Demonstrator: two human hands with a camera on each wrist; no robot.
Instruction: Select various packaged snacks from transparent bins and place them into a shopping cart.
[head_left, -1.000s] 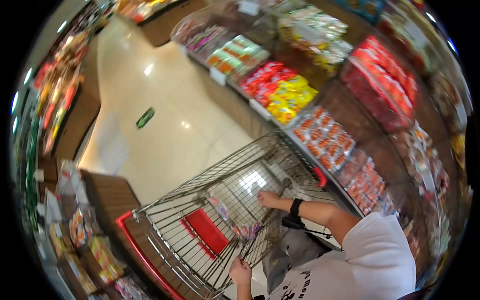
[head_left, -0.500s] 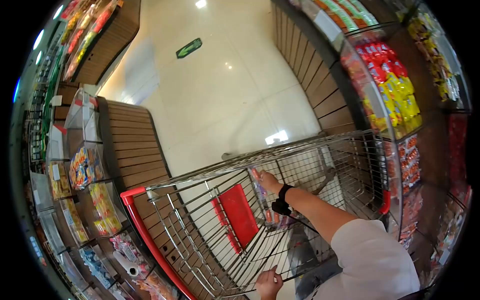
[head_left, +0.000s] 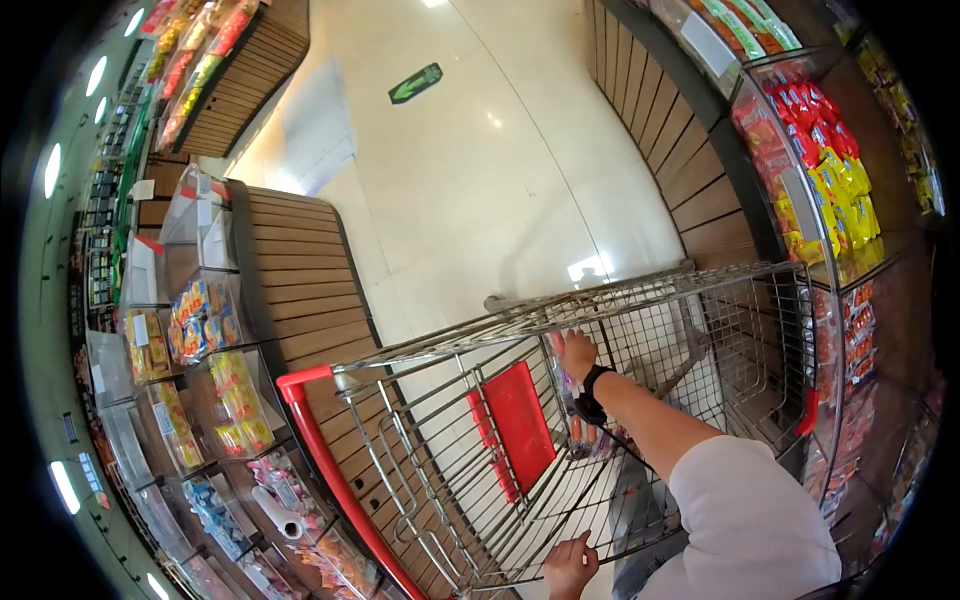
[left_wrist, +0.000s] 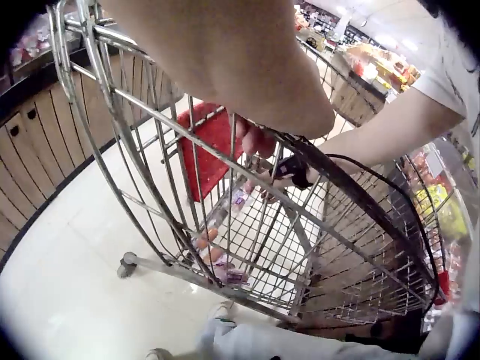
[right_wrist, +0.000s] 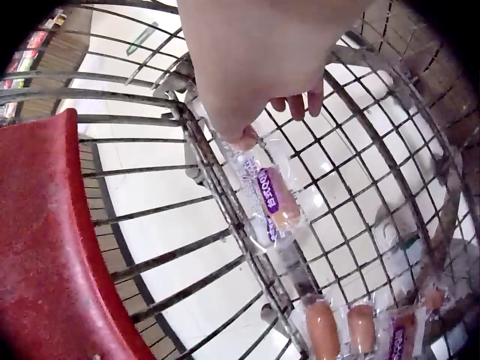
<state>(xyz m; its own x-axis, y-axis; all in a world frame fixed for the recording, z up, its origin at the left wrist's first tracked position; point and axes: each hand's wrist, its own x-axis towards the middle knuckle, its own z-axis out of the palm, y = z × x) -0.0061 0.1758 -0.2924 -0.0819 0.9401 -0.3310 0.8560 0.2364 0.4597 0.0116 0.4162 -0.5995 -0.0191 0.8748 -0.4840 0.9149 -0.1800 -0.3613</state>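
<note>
My right hand (head_left: 577,355) reaches down inside a wire shopping cart (head_left: 740,300). In the right wrist view its thumb and forefinger tips pinch the end of a clear-wrapped sausage packet (right_wrist: 277,199) with a purple label. The other fingers of that hand hang loosely above the cart's wire floor. More wrapped sausages (right_wrist: 324,330) lie in a row lower down, at the same side of the cart. My left hand (head_left: 572,565) is on the cart's near top rim, its fingers bent over it; in the left wrist view its fingertips (left_wrist: 255,141) show beyond the rim, the palm side hidden.
A red plastic flap (head_left: 525,425) and the red push handle (head_left: 325,470) are at the cart's left end. Slatted wooden counters with sweets bins (head_left: 225,410) stand to the left. Shelves of red and yellow packets (head_left: 830,160) line the right. A green arrow sign (head_left: 415,83) marks the floor.
My right hand has gone from mid-basket to the row of sausages and taken hold of a packet. The view has turned, so the cart shows farther right; my left hand stays by the rim.
</note>
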